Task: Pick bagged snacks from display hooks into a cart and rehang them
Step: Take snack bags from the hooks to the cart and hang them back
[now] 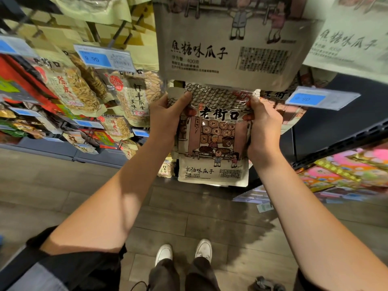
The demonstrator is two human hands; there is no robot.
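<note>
While we stand on the wood-plank floor (52,185), our white shoes (183,252) and dark trousers appear at the bottom edge of the view. Both bare forearms extend forward and upward from dark rolled sleeves.

Our left hand (165,118) grips the upper left edge of the snack bag (214,139); the thumb lies across the front of the bag near its top corner and the remaining fingers wrap behind it. Our right hand (263,127) grips the upper right edge of the same bag, with the fingertips curled over the front face. The bag is held upright between both hands, in front of the display and clear of the floor. It is a cream pouch with a printed shop scene, a tiled-roof pattern at its top and dark characters across the front. We cannot tell whether its top is engaged on a hook.

Directly above the held bag hangs a larger cream bag (228,45) whose lower edge overlaps the top of the held bag. To the left, clear packs of seeds (134,97) hang on hooks beneath a blue price tag (105,57). A second blue price tag (321,97) projects to the right, just beside our right hand. Bright pink and yellow packages (352,169) lie on the lower right shelf.
</note>
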